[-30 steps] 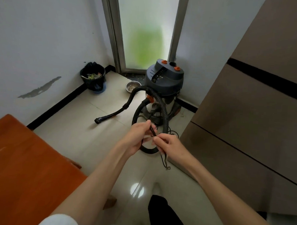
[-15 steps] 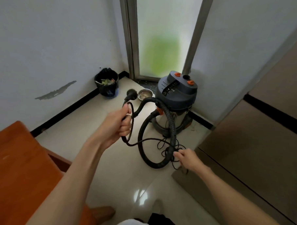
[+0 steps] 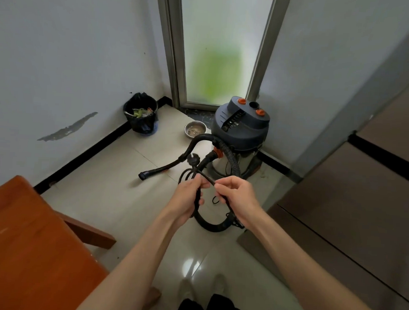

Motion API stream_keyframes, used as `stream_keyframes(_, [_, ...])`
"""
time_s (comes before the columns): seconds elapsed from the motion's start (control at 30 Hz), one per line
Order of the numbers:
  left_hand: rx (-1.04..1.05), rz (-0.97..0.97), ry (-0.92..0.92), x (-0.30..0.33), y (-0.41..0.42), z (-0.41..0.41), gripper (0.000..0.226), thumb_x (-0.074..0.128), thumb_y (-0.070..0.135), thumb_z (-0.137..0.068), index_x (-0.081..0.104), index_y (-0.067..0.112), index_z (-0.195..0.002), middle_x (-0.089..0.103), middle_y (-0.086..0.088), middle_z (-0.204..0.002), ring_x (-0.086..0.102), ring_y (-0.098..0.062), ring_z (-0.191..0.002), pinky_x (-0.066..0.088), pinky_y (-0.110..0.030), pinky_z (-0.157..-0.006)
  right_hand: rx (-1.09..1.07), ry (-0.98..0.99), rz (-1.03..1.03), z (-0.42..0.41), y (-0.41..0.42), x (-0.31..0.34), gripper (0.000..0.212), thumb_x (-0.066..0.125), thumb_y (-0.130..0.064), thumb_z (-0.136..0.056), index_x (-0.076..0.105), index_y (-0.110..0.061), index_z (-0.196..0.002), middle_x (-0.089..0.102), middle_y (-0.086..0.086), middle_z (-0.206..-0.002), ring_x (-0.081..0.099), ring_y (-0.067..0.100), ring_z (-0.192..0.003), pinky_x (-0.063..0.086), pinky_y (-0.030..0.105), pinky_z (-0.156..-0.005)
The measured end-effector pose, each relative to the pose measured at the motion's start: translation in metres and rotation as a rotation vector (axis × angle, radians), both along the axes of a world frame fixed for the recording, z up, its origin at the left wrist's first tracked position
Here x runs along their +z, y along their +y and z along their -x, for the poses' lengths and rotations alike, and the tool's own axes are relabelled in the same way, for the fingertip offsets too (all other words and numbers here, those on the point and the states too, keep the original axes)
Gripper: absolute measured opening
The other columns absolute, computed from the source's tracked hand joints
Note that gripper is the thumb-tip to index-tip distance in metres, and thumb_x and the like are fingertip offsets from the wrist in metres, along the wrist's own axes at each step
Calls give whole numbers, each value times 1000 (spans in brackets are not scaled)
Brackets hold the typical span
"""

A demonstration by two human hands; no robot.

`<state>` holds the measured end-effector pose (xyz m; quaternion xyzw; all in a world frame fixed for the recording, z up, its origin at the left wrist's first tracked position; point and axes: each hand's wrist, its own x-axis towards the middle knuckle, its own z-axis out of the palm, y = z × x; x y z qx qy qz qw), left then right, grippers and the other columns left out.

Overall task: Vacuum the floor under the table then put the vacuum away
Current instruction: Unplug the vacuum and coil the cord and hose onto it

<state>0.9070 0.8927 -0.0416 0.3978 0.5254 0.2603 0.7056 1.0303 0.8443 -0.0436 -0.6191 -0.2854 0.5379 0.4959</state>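
Observation:
A grey drum vacuum (image 3: 241, 130) with orange knobs stands in the corner by the frosted glass door. Its black ribbed hose (image 3: 231, 156) loops down to the floor, and the nozzle end (image 3: 143, 175) lies on the tiles to the left. My left hand (image 3: 188, 196) grips coiled loops of the black power cord (image 3: 209, 177), with the plug (image 3: 194, 160) sticking up above the fingers. My right hand (image 3: 236, 198) pinches the same cord close beside the left. The orange wooden table (image 3: 30, 245) fills the lower left.
A black-lined bin (image 3: 140, 115) with scraps stands against the left wall. A metal bowl (image 3: 195, 129) sits on the floor by the door sill. A brown cabinet (image 3: 351, 208) runs along the right. Pale tiles lie between table and cabinet.
My hands were spread apart, the left raised with the plug and the right low by the hose loop. Now the right has come up to the left, both on the cord.

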Motion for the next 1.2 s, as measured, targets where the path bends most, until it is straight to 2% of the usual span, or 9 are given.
stream_keyframes(0.17, [-68, -152, 1, 19, 12, -7, 30, 34, 21, -102, 52, 12, -80, 50, 1, -68, 44, -8, -57, 38, -17, -51, 69, -137, -83, 7, -3, -7, 14, 63, -10, -89, 53, -14, -81, 59, 0, -66, 55, 8, -58, 48, 23, -62])
stream_keyframes(0.27, [-4, -82, -256, 36, 25, -7, 34, 26, 23, -104, 44, 12, -76, 46, 1, -58, 46, -12, -55, 47, -26, -61, 327, -433, -15, 1, -2, -24, 14, 64, -20, -89, 57, -20, -77, 56, -5, -69, 52, 7, -64, 45, 24, -66])
stream_keyframes(0.4, [163, 22, -590, 70, 52, 15, 36, 23, 28, -104, 41, 14, -75, 30, 8, -43, 27, -4, -31, 33, -15, -36, 528, -703, 269, -31, -12, -72, 17, 55, -23, -94, 62, -13, -84, 64, 5, -83, 61, 19, -80, 51, 32, -75])
stream_keyframes(0.5, [228, -10, -600, 84, 67, 41, 37, 23, 29, -103, 40, 16, -73, 27, 9, -41, 21, -1, -29, 20, -13, -31, 491, -664, 418, -54, -22, -92, 22, 47, -20, -98, 58, -15, -80, 60, 2, -81, 56, 15, -76, 44, 25, -66])
stream_keyframes(0.67, [58, -242, -151, 60, 56, 61, 34, 31, 26, -103, 33, 18, -70, 26, 10, -44, 19, -3, -34, 18, -16, -34, 378, -626, 544, -54, -7, -86, 34, 32, -27, -103, 51, -14, -78, 50, -2, -66, 47, 12, -60, 41, 28, -64])
stream_keyframes(0.8, [-171, -325, 186, 13, 29, 62, 29, 50, 24, -96, 46, 14, -69, 41, 6, -47, 28, -6, -41, 26, -20, -44, 240, 10, 442, -42, 16, -42, 25, 38, -18, -102, 42, -12, -78, 33, -3, -55, 30, 10, -45, 30, 21, -44])
stream_keyframes(0.9, [-206, -284, 247, -11, 10, 55, 31, 50, 26, -97, 66, 12, -73, 56, -8, -63, 35, -10, -48, 28, -24, -51, 84, 427, 236, -31, 30, 2, 22, 37, -9, -98, 49, -10, -80, 35, -2, -58, 31, 8, -47, 25, 19, -43])
stream_keyframes(1.03, [-130, -257, 206, -9, 3, 36, 28, 50, 30, -96, 73, 15, -89, 52, 3, -61, 36, -4, -48, 32, -14, -48, 189, 227, 124, -18, 25, 32, 17, 45, -1, -95, 61, 4, -97, 47, 3, -67, 44, 9, -57, 33, 18, -46])
stream_keyframes(1.2, [-120, -159, 23, 7, 13, 21, 31, 45, 29, -99, 69, 9, -104, 39, 4, -56, 35, -9, -50, 29, -19, -50, 262, 25, 107, -5, 11, 36, 16, 52, -6, -95, 66, -2, -91, 54, 5, -65, 51, 8, -54, 40, 18, -52])
